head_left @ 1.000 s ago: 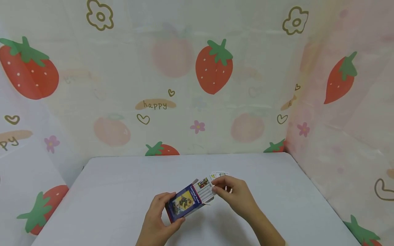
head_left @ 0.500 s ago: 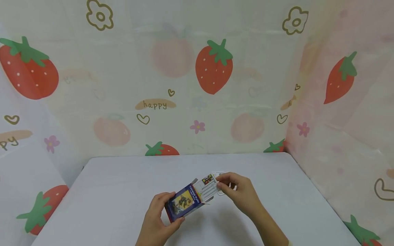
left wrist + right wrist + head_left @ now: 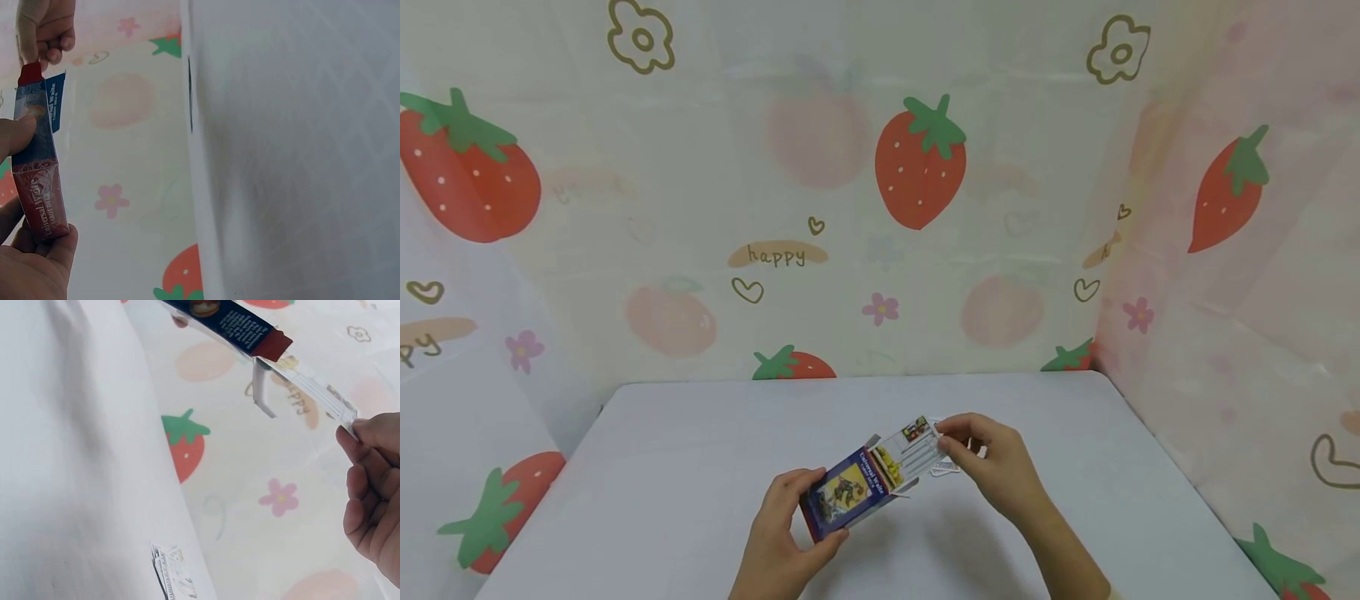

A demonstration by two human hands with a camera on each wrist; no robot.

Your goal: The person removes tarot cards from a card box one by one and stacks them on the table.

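Note:
My left hand (image 3: 782,533) grips a blue tarot card box (image 3: 844,493) marked "Universal Waite", thumb on the near edge and fingers on the far one. The box tilts up to the right, its end open with flaps spread. Out of it sticks a white printed card (image 3: 913,450) with lines of text and small colour pictures. My right hand (image 3: 992,462) pinches that card's outer edge between thumb and fingertips; its other end is hidden inside the box. In the right wrist view a red flap (image 3: 274,347) stands at the box's mouth.
Several loose cards (image 3: 175,575) lie on the white table (image 3: 700,467), partly hidden behind my right hand in the head view. A strawberry-printed curtain (image 3: 820,167) surrounds the table at the back and sides.
My right hand has moved up and to the right, drawing the card further out of the box, so a yellow picture on it now shows. The left hand and box have barely moved.

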